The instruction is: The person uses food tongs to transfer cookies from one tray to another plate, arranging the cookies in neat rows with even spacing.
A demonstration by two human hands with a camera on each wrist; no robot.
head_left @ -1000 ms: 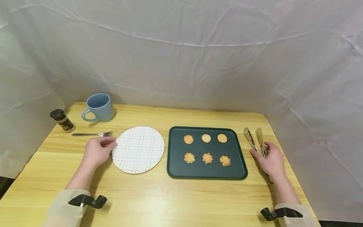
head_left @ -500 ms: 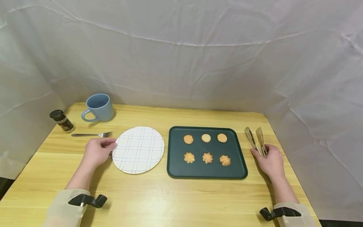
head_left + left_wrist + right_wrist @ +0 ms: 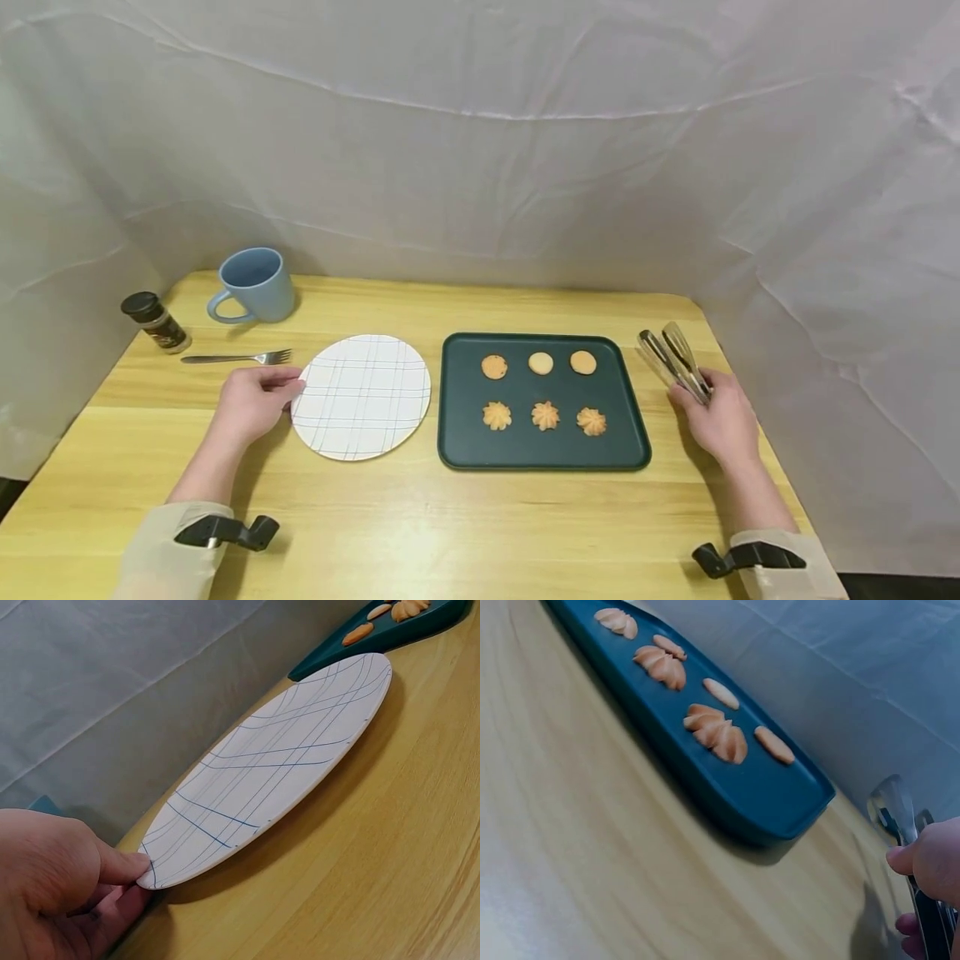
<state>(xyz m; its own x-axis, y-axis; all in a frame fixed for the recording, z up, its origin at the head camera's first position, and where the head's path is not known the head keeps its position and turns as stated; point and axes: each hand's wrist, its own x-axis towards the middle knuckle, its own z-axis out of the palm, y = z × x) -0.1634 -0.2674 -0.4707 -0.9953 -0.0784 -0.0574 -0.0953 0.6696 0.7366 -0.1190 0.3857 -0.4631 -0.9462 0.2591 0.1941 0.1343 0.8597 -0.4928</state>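
At the left of the head view, my left hand [image 3: 251,404] pinches the near-left rim of a white plate [image 3: 363,398] with blue grid lines. The left wrist view shows the thumb on top of the plate [image 3: 262,772] at its edge, with a shadow under the rim. On the right, my right hand [image 3: 723,418] grips metal tongs [image 3: 696,385], whose tips point away from me and stand slightly apart. Its palm hides the tongs' rear part. Between the hands lies a dark green tray [image 3: 540,457] bearing round cookies [image 3: 541,363] and flower-shaped cookies [image 3: 591,422].
A blue mug [image 3: 266,293] stands at the back left. Beside it is a spice jar [image 3: 161,325] with a black cap, and a fork [image 3: 268,358] lies just behind my left hand. Grey cloth [image 3: 480,183] hangs along the table's back and sides.
My right hand has lifted and turned the tongs a little, and their tips have drawn closer together. The left hand keeps its hold on the plate. The whole head view has shifted slightly.
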